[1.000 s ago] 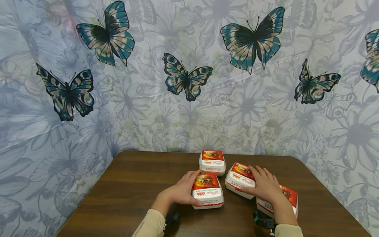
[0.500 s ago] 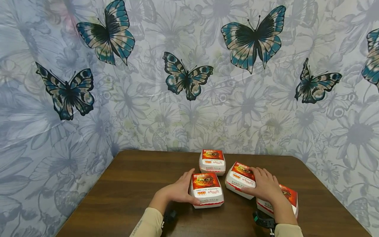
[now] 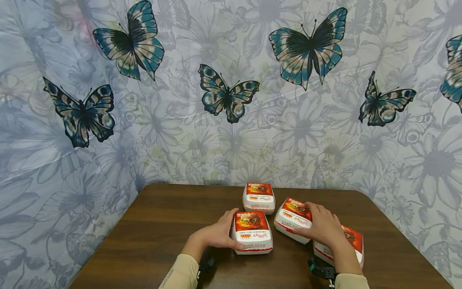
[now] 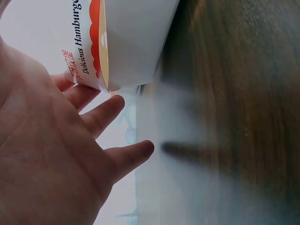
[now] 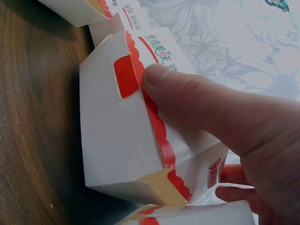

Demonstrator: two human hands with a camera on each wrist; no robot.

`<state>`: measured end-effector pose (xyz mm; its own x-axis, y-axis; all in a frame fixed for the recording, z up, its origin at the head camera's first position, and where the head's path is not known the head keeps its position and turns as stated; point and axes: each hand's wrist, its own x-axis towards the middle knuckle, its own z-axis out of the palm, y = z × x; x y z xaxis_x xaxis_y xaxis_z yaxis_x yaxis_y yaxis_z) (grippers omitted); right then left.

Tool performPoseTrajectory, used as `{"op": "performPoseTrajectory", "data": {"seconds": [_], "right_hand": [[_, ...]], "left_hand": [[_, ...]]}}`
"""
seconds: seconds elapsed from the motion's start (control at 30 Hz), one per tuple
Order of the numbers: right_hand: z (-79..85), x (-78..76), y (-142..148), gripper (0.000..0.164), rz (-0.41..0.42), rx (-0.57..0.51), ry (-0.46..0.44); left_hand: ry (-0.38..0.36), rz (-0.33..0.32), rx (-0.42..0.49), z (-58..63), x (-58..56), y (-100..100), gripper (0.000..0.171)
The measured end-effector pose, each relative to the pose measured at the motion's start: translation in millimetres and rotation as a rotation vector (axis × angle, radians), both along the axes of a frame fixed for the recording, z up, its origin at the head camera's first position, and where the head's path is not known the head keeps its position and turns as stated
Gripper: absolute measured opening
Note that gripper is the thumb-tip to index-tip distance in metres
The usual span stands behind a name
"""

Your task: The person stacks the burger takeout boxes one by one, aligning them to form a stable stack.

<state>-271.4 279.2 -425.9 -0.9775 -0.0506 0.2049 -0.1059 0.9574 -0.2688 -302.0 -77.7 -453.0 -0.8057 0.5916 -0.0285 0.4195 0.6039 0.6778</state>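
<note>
Several white hamburger boxes with red-orange burger pictures are on the table. My left hand [image 3: 218, 233] lies along the left side of the front-left hamburger box [image 3: 252, 232], thumb near its front corner. In the left wrist view, its fingers [image 4: 103, 114] extend straight and spread, some partly behind that box. My right hand [image 3: 323, 226] holds the middle-right hamburger box [image 3: 293, 216], which sits at an angle. In the right wrist view the thumb [image 5: 176, 91] presses its red-edged front, with other fingertips around its side. Part of the far-right hamburger box [image 3: 354, 237] is hidden under my right forearm.
Another hamburger box [image 3: 258, 196] stands just behind the front-left one. The brown wooden table [image 3: 155, 220] reaches back to a floral cloth backdrop [image 3: 159, 148] with printed butterflies. Black camera straps [image 3: 322, 271] are on the wrists.
My left fingers have moved slightly left, off the top edge of the front-left hamburger box, exposing more of its left side. My right hand stays nearly still on its box.
</note>
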Motion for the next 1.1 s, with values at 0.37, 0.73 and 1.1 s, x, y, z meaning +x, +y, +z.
{"op": "performPoseTrajectory", "data": {"seconds": [0.37, 0.73, 1.1], "right_hand": [[8.9, 1.1, -0.5, 0.114, -0.016, -0.029, 0.047], [34.0, 11.1, -7.5, 0.106, -0.002, -0.095, 0.140], [53.4, 20.6, -20.0, 0.105, 0.070, -0.155, 0.197]], "left_hand": [[0.000, -0.009, 0.013, -1.8, -2.0, -0.3, 0.120], [0.005, -0.018, 0.034, 1.0, -0.4, -0.6, 0.119], [-0.036, -0.021, 0.041, 0.8, -0.7, -1.3, 0.122]]}}
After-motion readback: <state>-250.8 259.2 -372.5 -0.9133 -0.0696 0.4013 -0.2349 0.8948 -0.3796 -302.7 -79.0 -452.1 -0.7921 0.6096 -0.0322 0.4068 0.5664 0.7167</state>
